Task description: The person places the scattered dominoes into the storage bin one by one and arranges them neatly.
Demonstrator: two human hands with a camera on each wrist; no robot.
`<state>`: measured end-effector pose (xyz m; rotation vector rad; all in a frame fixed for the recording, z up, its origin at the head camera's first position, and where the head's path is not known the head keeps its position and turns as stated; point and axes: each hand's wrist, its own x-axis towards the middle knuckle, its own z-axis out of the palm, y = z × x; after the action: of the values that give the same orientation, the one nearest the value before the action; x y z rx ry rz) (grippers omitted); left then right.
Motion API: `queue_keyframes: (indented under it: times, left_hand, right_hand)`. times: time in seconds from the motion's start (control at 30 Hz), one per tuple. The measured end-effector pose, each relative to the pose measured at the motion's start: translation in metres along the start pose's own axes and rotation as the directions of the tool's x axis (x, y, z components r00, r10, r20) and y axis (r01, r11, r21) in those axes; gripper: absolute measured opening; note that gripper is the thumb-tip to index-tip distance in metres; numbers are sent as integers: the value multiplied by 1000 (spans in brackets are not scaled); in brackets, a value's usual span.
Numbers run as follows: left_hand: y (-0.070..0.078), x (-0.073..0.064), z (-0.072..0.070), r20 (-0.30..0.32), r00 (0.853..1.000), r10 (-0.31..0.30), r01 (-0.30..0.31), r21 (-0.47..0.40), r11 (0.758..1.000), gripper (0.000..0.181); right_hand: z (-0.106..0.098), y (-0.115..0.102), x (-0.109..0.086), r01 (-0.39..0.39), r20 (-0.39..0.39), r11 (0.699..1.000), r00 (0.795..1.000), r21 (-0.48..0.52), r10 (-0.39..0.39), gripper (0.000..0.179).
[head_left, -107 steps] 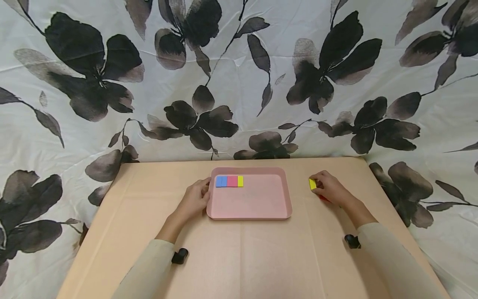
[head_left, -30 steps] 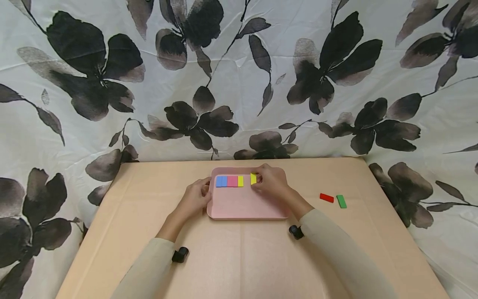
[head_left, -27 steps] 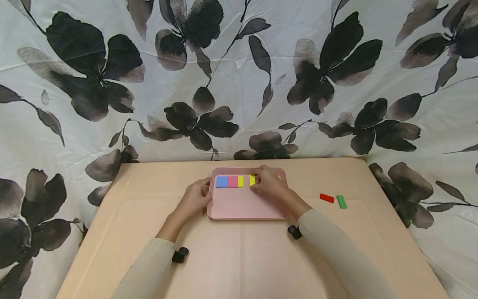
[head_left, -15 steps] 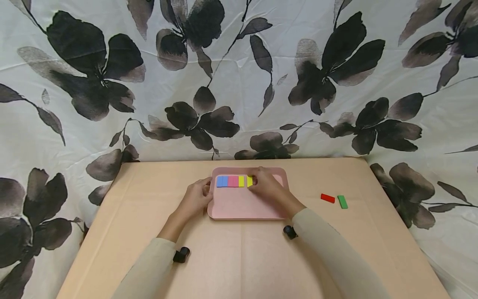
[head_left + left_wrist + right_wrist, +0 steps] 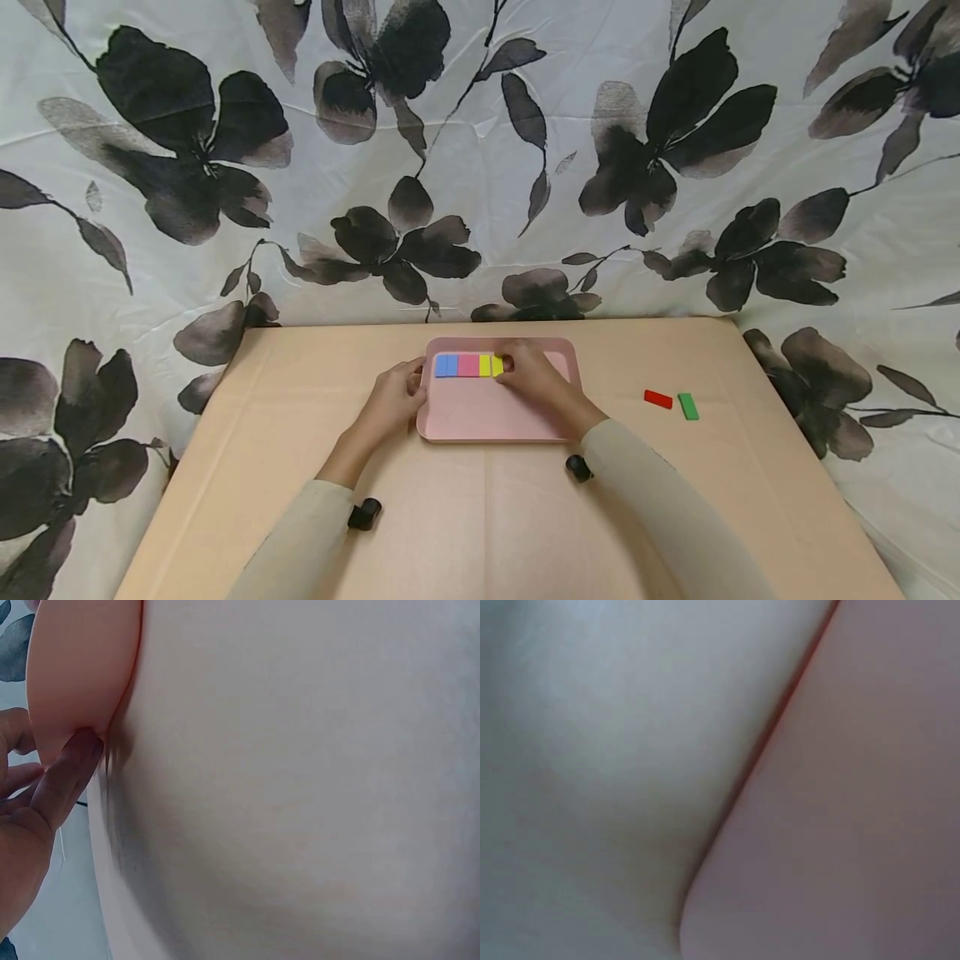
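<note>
A pink tray (image 5: 487, 417) lies on the table, its left rim held by my left hand (image 5: 393, 400). In the left wrist view, that hand's fingers (image 5: 64, 784) grip the tray's corner. Along the tray's upper left runs a row of small flat tiles: blue tiles (image 5: 446, 366), a pink part (image 5: 468, 366) and a yellow tile (image 5: 484, 366). My right hand (image 5: 538, 379) pinches a second yellow tile (image 5: 497, 366) at the right end of this row, covering part of it. Only tray and table show in the right wrist view.
Right of the tray, a red tile (image 5: 657, 399) and a green tile (image 5: 687, 407) lie on the light wooden-toned table (image 5: 480, 517). A floral cloth (image 5: 525, 183) hangs behind the table's far edge.
My right hand took the second yellow tile from the table's right side to the tray, then slid it left up to the row's end. The left hand stays at the rim.
</note>
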<state>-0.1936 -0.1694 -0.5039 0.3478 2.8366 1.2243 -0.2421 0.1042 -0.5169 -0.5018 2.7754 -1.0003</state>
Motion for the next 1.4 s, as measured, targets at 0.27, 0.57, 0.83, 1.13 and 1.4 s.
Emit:
queue_keyframes:
  times: [0.27,0.57,0.83,1.13,1.4]
  left_hand:
    - [0,-1,0,12,1000,-7,7,-1,1000,57]
    - [0,-2,0,4,1000,-8,8,2,1000,56]
    - [0,-2,1,4,1000,-4,4,12,1000,57]
    - [-1,-2,1,6,1000,-5,4,20,1000,56]
    - [-2,0,1,-3,1000,15,-15,19,1000,55]
  right_hand:
    - [4,-2,-1,-34,-27,999,999,-7,33,24]
    - [4,-5,-3,-58,-43,998,997,14,58,34]
    - [5,-7,-3,-56,-62,998,996,13,57,35]
    - [5,-6,-4,-44,-71,999,996,4,45,33]
    - [5,-6,-4,-32,-71,999,997,3,32,36]
